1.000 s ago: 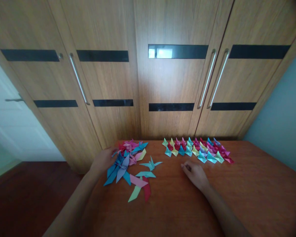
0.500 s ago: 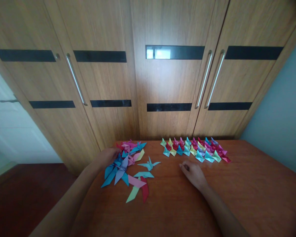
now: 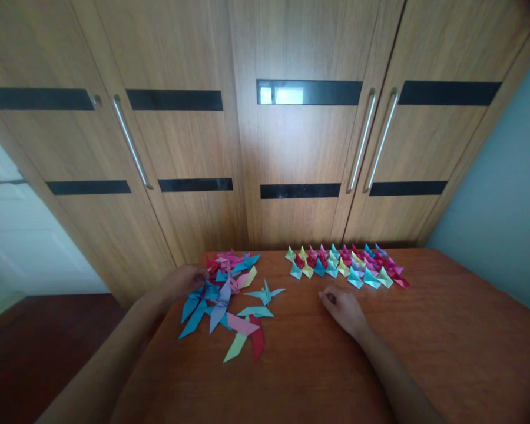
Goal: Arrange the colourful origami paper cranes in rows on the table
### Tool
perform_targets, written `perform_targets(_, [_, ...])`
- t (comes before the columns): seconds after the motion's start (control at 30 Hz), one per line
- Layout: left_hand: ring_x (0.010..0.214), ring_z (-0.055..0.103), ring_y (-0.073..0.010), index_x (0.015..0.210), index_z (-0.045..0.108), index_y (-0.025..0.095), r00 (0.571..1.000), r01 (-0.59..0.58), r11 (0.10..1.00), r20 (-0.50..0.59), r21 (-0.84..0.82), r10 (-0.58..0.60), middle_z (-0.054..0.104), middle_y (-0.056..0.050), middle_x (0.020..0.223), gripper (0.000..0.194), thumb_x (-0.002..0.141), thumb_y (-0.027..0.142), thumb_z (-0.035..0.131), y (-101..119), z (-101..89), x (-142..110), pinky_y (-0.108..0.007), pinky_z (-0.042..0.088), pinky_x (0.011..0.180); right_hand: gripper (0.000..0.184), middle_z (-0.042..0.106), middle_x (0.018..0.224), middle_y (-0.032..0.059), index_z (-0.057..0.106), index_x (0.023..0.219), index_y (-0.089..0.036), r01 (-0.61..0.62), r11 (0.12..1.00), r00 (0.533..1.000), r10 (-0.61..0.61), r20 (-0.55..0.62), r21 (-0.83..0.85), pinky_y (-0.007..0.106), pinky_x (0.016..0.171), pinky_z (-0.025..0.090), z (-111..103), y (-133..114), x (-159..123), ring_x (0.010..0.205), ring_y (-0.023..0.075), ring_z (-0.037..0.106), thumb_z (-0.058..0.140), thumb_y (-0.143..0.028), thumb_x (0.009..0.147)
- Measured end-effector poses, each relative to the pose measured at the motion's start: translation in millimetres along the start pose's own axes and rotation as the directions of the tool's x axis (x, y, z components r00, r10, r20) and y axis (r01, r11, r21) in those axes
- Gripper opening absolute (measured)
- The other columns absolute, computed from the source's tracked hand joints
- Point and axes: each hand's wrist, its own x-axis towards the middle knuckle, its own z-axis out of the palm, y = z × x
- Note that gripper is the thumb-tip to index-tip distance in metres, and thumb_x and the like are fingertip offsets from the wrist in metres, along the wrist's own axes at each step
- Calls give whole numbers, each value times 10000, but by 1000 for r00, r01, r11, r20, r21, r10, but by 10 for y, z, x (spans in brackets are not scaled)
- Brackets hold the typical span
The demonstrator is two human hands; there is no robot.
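Observation:
My left hand (image 3: 186, 281) is at the left edge of a pile of folded paper cranes, its fingers curled together. Just below the fingertips is a blue paper crane (image 3: 194, 315), and whether they grip any paper is hidden. Beside it lies a lavender crane (image 3: 221, 305), with pink and red cranes (image 3: 227, 262) behind. A light blue crane (image 3: 265, 293) sits apart to the right of the pile. My right hand (image 3: 344, 309) rests on the table, loosely closed, and no paper shows in it. Beyond it stand rows of small folded paper pieces (image 3: 355, 278) in several colours.
The brown wooden table (image 3: 318, 377) backs onto a wooden wardrobe (image 3: 295, 221) with metal handles. Pink, green and red paper wings (image 3: 242, 325) overlap at the near side of the pile. A white door (image 3: 17, 235) is at the left, a pale wall (image 3: 503, 218) at the right.
My left hand has drawn back slightly leftward from the pile, and the lavender crane has shifted and turned a little. My right hand stays in place. The view has turned slightly.

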Motion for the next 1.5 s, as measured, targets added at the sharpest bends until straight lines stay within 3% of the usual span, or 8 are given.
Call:
perform_targets(0.2, [782, 626, -171, 859, 674, 212, 999, -43, 999, -4, 5, 43, 694, -7, 835, 313, 649, 88, 479, 27, 25, 18, -218, 426, 672, 299, 590, 613, 0, 528, 654, -209, -5, 1000, 1000, 5, 4, -2, 242, 549, 329, 0, -4, -1, 576, 145, 545, 410, -395, 857])
perform_targets(0.57, [774, 619, -180, 945, 649, 195, 995, -96, 989, -11, -109, 95, 690, -19, 852, 317, 678, 173, 480, -46, 130, 75, -238, 442, 691, 311, 589, 605, -4, 514, 642, -210, -10, 1000, 1000, 10, 11, -6, 237, 551, 324, -20, -23, -4, 576, 146, 550, 410, -407, 859])
perform_targets(0.8, [675, 618, -164, 895, 636, 177, 989, -126, 970, 55, -206, 140, 670, -9, 753, 246, 777, 322, 475, -26, 182, 154, -223, 438, 620, 297, 591, 608, -4, 528, 657, -208, -9, 1000, 1000, 10, 23, -21, 237, 549, 318, -4, -1, 8, 578, 143, 550, 415, -394, 858])
perform_targets(1.07, [713, 600, -158, 770, 640, 175, 986, -163, 970, 3, -180, 166, 659, -10, 737, 237, 788, 330, 461, -72, 242, 196, -223, 426, 668, 275, 606, 631, -1, 544, 682, -210, -13, 1000, 1000, 13, 18, -1, 238, 552, 318, -28, -30, -10, 594, 145, 555, 417, -382, 854])
perform_targets(1.23, [718, 597, -155, 752, 632, 177, 990, -139, 967, -4, -215, 141, 661, -2, 737, 237, 786, 349, 471, -13, 107, 107, -217, 432, 660, 271, 599, 629, 0, 533, 664, -209, -28, 1000, 999, 29, 29, -3, 241, 566, 332, -29, -33, -4, 598, 147, 555, 424, -375, 849])
perform_targets(1.5, [755, 616, -178, 794, 639, 179, 991, -81, 930, -131, -357, 36, 682, -25, 790, 318, 775, 472, 520, 106, -345, -141, -247, 470, 662, 264, 603, 639, 3, 543, 670, -212, -47, 999, 997, 47, 55, -6, 242, 570, 338, -39, -52, -1, 606, 151, 552, 426, -374, 843])
